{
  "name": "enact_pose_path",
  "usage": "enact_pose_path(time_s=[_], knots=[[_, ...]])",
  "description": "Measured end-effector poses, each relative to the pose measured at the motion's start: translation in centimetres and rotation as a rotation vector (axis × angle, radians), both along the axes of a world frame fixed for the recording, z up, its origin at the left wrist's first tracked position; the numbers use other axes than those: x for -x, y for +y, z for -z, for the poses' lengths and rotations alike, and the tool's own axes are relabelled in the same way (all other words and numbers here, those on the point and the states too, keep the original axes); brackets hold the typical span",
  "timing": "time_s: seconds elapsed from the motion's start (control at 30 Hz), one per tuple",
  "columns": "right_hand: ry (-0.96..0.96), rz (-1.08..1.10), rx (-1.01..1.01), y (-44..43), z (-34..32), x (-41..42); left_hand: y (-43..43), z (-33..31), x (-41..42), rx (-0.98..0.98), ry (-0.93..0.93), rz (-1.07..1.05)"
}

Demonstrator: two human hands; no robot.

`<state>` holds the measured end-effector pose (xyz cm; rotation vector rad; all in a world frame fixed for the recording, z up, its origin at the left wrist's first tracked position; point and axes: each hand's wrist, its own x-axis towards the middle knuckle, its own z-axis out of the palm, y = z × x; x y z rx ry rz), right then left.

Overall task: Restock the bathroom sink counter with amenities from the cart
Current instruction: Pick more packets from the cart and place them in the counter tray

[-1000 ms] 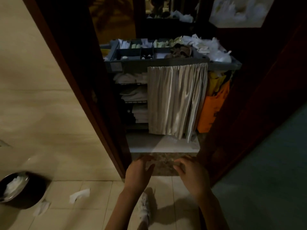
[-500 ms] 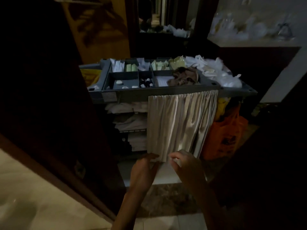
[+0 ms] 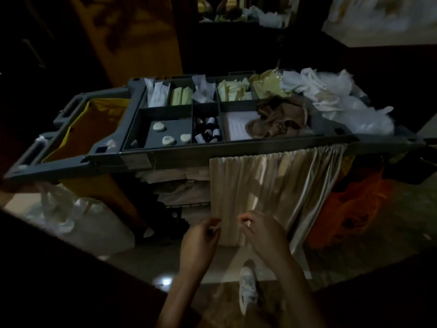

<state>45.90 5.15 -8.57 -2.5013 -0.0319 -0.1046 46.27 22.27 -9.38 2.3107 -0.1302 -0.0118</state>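
On dim floor tiles (image 3: 146,262) by the cart (image 3: 236,150), the left hand (image 3: 201,240) grip is loose, the right hand (image 3: 264,233) unclear.

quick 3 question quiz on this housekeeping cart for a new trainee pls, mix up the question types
1. True or false: the small round white soaps lie in the front-left compartment of the grey plastic cart tray.
2. Which compartment holds the small dark bottles with white caps? A front middle; B back left; C front right.
3. Short answer: what hangs under the tray's front edge, just beyond the left hand and right hand?
Key: 1 true. 2 A. 3 the shiny beige fabric curtain.
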Motion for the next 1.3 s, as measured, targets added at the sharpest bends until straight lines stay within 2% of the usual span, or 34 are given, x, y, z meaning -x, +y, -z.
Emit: enact_pose_path(time_s=[0.27,0.43,0.6,1.07,1.3], knots=[[-0.115,0.012,-0.106,-7.7,-4.4,-14.1,-8.1,-3.8,-14.3,0.049,-0.139,0.008],[-0.03,-0.003,-0.127,-9.4,-3.8,-18.8,-10.7,-5.0,-18.9,0.147,-0.198,-0.007],[-0.066,-0.032,-0.189,-9.0,-3.2,-21.6,-10.0,-4.8,-20.8,0.189,-0.161,-0.076],[-0.148,-0.069,-0.093,-8.5,-4.4,-30.3,-9.3,-5.1,-31.8,0.222,-0.223,-0.099],[-0.154,-0.128,-0.1,-4.8,-4.8,-38.2,-3.9,-4.2,-39.3,0.197,-0.273,-0.2]])
